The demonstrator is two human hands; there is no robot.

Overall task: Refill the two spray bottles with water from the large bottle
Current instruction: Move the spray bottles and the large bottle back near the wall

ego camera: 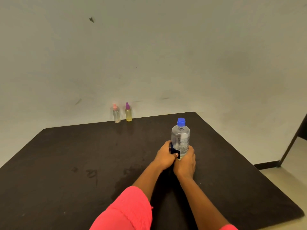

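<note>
The left hand (164,156) and right hand (185,161) curl round the clear cylindrical large bottle (180,138), which rises twelve o'clock from the grip.

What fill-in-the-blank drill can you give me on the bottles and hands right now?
The left hand and right hand both grip the large bottle, whose cap is ____.
The pink-topped spray bottle stands to the ____ of the purple-topped spray bottle.
Both spray bottles stand at the ____ edge of the table.
Missing: blue; left; far.
</note>
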